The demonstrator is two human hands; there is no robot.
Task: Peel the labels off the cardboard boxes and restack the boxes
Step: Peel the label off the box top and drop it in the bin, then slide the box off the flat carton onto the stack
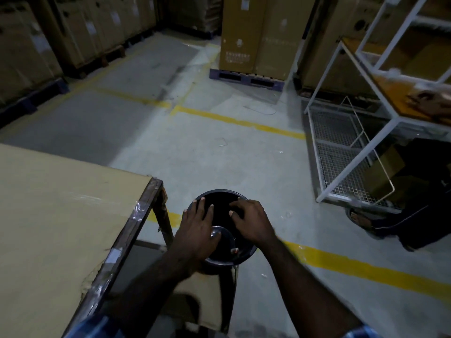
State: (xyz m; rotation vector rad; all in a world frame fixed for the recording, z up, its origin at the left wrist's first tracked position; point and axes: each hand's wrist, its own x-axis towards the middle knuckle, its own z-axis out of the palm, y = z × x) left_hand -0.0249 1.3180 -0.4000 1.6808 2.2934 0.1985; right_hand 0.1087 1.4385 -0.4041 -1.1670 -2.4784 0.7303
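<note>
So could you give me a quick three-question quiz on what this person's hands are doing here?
1. True or false: both hands rest on the round black stool.
2. What covers the table to the left? A) cardboard B) cloth C) glass
3. What colour are the floor lines?

Key:
1. True: the left hand and right hand lie on it.
2. A
3. Yellow

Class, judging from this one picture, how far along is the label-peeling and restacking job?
Nothing looks done: no peeled label or restacked box shows. In hand: the left hand and right hand rest on a black round stool, not a box. Left: the labelled cardboard boxes on pallets.
</note>
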